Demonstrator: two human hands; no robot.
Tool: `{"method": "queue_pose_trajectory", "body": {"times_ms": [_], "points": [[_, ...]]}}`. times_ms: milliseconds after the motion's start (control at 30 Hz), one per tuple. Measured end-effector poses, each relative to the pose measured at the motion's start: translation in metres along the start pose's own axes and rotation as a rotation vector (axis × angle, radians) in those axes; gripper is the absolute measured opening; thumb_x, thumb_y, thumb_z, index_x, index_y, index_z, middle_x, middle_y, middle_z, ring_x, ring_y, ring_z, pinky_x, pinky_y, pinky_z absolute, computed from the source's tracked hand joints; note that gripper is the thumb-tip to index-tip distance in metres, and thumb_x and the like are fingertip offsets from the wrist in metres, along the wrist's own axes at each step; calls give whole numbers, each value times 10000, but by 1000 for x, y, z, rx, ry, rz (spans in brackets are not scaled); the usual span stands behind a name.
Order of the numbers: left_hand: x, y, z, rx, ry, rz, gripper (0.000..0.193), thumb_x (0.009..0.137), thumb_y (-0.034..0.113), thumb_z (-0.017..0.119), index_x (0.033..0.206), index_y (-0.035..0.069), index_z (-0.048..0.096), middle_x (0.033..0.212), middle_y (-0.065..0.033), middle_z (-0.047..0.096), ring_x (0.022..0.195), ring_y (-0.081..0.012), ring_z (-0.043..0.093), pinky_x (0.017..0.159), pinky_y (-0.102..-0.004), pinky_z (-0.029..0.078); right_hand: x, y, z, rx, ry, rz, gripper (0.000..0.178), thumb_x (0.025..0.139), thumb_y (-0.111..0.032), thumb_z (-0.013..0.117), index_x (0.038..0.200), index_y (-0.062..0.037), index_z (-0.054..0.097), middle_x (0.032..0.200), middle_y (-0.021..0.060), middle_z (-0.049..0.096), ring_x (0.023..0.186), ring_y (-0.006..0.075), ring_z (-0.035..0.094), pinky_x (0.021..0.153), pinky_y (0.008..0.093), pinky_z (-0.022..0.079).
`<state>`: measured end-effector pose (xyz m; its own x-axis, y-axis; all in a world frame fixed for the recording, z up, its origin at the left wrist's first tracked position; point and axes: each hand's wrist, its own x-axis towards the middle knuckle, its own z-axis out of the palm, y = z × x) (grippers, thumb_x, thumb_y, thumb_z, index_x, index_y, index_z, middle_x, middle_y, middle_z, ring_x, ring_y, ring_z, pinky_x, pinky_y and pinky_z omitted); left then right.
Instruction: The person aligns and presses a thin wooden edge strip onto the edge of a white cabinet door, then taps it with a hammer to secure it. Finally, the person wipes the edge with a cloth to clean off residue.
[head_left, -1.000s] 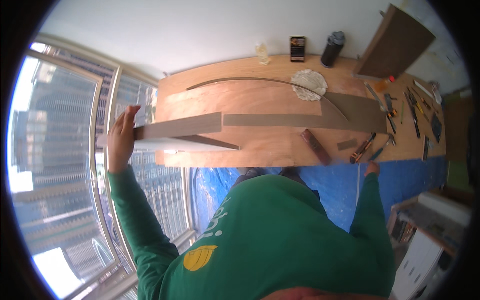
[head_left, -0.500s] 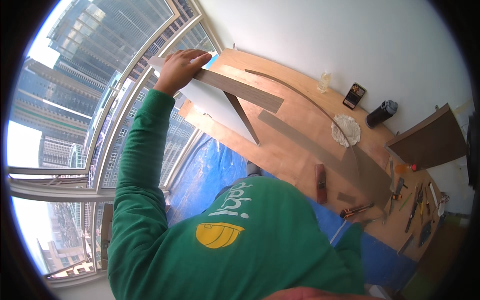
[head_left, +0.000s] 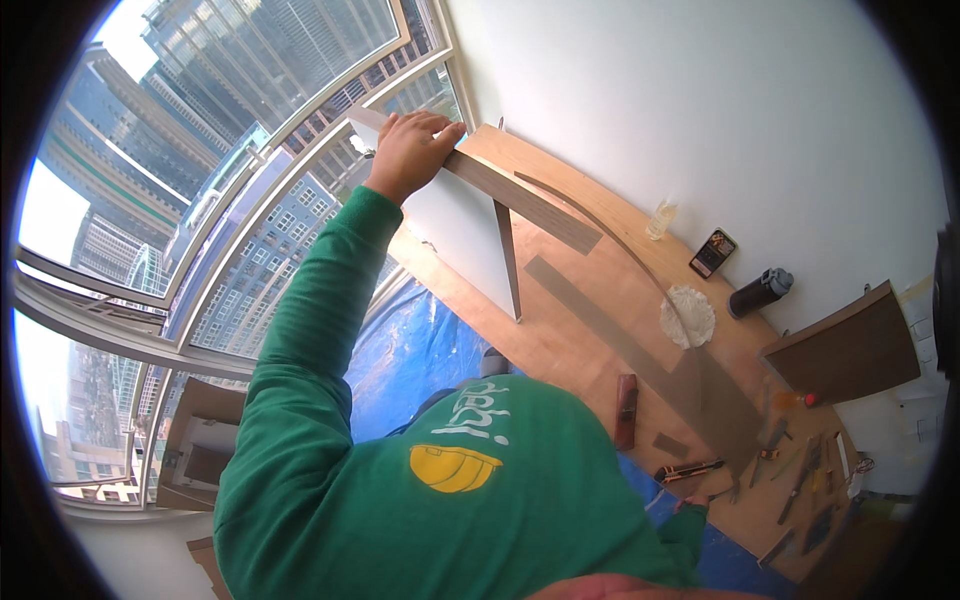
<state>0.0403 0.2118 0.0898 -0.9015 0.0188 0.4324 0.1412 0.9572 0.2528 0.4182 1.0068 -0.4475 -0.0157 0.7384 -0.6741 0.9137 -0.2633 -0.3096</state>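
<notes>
You are wearing this fisheye camera on your head, the left of a pair, and it is looking down over your green shirt (head_left: 530, 520), which is looming closest. Farther off, it is taking in your left hand (head_left: 413, 152), with the window (head_left: 265, 235) lying left of that hand, the wall (head_left: 700, 120) right, the worktop (head_left: 560, 340) slanting down rightward.

Green sweatshirt (head_left: 560, 500), white lettering (head_left: 480, 412), yellow helmet print (head_left: 455, 469)
</notes>
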Motion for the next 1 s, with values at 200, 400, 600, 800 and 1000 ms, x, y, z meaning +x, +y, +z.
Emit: {"method": "queue_pose_trajectory", "body": {"times_ms": [200, 400, 600, 800, 1000], "points": [[-14, -21, 22, -48, 38, -75, 467, 1040, 456, 509, 1100, 91, 792, 1201, -85, 749, 1298, -292, 592, 1238, -526, 236, 36, 21, -66, 487, -80, 204, 545, 994, -389, 686, 1289, 38, 521, 1111, 198, 665, 787, 282, 637, 622, 380, 518], [-19, -2, 5, -22, 168, -64, 452, 1039, 425, 496, 1081, 85, 791, 1174, -84, 749, 1277, -290, 602, 1235, -513, 247, -116, -15, -44, 1135, 115, -67, 390, 983, -385, 737, 937, -43, 555, 637, 7, 317, 509, 155, 378, 477, 349, 296], [-8, -3, 19, -82, 135, -41, 439, 1033, 422, 502, 1074, 98, 794, 1156, -67, 758, 1245, -279, 623, 1223, -513, 258, -299, -89, -69, 1156, 80, -649, 288, 1036, -294, 686, 1017, -42, 548, 633, 0, 389, 506, 120, 383, 476, 299, 326], [-13, -11, 20, -139, 208, 127, 410, 1036, 405, 514, 1062, 100, 788, 1166, -59, 761, 1234, -269, 630, 1201, -513, 281, -402, -143, -51, 857, -126, -905, 226, 1068, -254, 635, 991, -61, 548, 624, -30, 401, 491, 72, 401, 447, 241, 342], [-14, -27, 11, -88, 180, 439, 492, 1094, 489, 453, 1213, 109, 742, 1277, -122, 721, 1201, -326, 642, 1145, -496, 376, -472, -176, -27, 621, -323, -1197, 227, 1101, -261, 555, 1079, -35, 554, 644, -18, 427, 505, 71, 436, 439, 239, 364]]}}
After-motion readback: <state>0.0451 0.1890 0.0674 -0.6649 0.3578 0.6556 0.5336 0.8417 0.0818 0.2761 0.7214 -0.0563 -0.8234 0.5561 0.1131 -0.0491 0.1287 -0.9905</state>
